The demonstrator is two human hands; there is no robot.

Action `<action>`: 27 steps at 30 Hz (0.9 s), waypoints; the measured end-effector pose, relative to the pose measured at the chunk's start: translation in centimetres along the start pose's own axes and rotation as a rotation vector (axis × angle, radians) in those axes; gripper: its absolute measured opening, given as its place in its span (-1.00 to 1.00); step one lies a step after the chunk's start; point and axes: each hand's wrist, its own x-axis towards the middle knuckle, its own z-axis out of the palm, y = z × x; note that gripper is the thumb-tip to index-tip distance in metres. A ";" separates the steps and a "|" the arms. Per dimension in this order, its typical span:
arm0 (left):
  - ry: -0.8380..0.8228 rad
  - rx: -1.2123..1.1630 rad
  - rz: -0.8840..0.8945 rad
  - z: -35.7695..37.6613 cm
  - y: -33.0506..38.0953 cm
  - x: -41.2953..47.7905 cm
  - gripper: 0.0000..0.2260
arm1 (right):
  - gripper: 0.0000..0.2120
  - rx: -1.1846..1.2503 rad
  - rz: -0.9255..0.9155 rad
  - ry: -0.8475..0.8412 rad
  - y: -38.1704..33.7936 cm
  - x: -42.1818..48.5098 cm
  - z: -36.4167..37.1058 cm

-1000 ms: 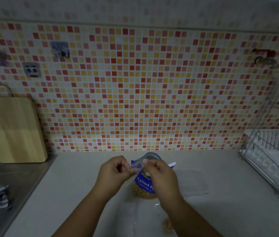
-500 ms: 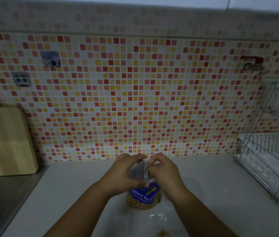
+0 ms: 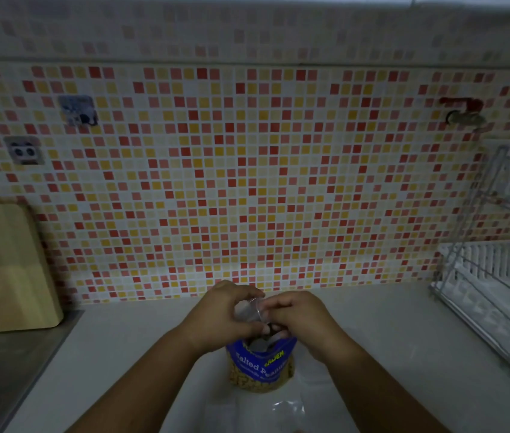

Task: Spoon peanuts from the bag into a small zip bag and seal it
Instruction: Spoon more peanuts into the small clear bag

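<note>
could tip the peanut bag (image 3: pixel 261 367), standing upright on the surface (image 3: pixel 388 345), if tugged unevenly at its top; would spill nuts. left hand (image 3: pixel 225 314) and right hand (image 3: pixel 297 317) meet above it, both pinched on the clear mouth. small zip bag (image 3: pixel 285 410) lies flat nearer.

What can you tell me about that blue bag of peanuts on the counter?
The peanut bag is a soft plastic pouch with a blue label in pale and yellow lettering; the word "Salted" is readable. Its lower part is clear, showing tan peanuts inside. It stands upright on the pale counter, near the front edge, below the tiled wall. Both hands, left hand and right hand, are at its top, pinching clear plastic there. Whether the top is open cannot be told.
</note>
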 end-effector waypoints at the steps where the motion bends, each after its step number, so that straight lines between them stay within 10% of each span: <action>1: -0.005 0.008 0.008 0.0 0.0 0.1 -0.50 | -0.77 -0.014 0.009 -0.024 -0.1 0.1 0.0; 9: -0.007 -0.030 -0.037 -0.6 -0.8 0.5 -0.65 | -0.72 -0.298 -0.065 0.080 0.0 1.2 -0.7; 16: -0.008 -0.200 -0.132 -0.5 -1.5 0.1 -0.67 | -0.74 -1.339 -0.122 0.016 1.6 2.3 0.0; 27: 0.005 -0.236 -0.213 -0.3 -2.3 -0.2 -0.70 | -0.71 -1.287 -0.135 0.030 0.1 1.9 1.2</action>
